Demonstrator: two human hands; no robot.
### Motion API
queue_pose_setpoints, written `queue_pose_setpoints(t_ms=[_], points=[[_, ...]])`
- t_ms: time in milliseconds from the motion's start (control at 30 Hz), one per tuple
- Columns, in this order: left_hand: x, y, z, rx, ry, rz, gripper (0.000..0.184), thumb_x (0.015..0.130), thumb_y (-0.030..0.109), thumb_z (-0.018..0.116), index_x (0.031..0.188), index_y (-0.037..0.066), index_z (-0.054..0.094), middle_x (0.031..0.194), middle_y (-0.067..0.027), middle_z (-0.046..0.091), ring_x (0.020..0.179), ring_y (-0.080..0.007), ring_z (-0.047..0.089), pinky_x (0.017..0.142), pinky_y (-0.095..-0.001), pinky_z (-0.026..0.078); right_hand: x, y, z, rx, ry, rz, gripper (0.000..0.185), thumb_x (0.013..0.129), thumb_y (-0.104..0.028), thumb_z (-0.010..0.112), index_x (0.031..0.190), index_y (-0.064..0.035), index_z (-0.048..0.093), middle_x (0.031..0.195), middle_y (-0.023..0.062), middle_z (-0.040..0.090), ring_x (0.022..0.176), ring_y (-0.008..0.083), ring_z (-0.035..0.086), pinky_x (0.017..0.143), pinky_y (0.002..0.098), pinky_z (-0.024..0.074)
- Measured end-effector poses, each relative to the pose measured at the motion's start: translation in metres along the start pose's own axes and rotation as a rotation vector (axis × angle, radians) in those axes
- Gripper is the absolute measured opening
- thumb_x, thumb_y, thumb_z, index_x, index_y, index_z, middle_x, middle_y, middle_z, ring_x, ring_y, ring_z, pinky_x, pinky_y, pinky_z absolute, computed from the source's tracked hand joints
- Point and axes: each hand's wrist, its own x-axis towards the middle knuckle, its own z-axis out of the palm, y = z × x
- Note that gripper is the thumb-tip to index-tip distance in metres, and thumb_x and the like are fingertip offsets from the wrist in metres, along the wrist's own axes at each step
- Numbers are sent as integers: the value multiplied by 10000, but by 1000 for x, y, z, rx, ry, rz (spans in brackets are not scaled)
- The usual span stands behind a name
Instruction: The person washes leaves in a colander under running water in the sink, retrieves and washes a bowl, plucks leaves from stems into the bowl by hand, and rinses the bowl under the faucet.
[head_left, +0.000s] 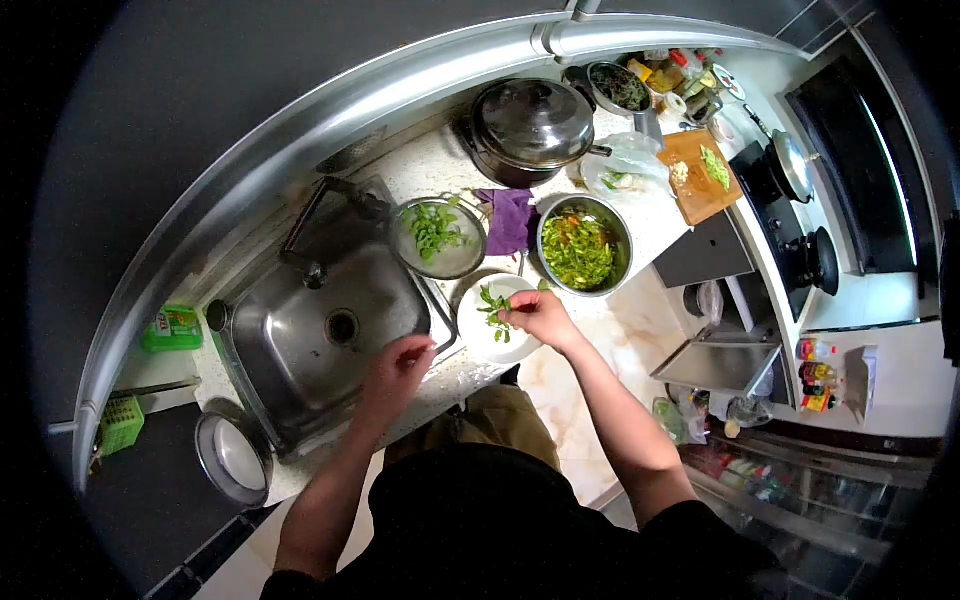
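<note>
My right hand (543,317) pinches a sprig of green leaves (494,312) over a white plate (488,350) at the counter's front edge. Over the right rim of the sink (290,370), my left hand (400,366) has its fingers curled together. Whether anything small is between them does not show. Behind the plate, a round strainer or bowl (478,262) bears more leafy greens (432,230). To the right of the plate stands a steel pot (628,262) filled with chopped green vegetables (580,250) and some orange bits.
A purple cloth (512,222) lies between strainer and pot. Behind it stands a large lidded pot (532,120). A wooden cutting board (690,200) with chopped food sits toward the stove (765,185). The faucet (305,262) reaches over the sink; a metal bowl (205,450) stands left.
</note>
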Motion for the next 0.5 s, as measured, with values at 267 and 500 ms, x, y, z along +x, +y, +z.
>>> queue_pose_setpoints(t_ms=[267,500], points=[[62,74,63,-420,-238,80,214,902,114,661,1073,-9,630,957,-36,667,900,-93,612,792,-247,491,-55,-115,-32,322,-162,-64,134,887,-53,657,1011,-5,678,824,1,667,681,60,558,641,214,448],[39,153,59,-530,-181,164,129,865,36,664,987,8,632,946,-25,665,891,-84,608,805,-241,472,-86,-168,-44,533,-186,-276,227,862,29,669,1087,1,654,985,56,705,862,83,651,698,217,507]])
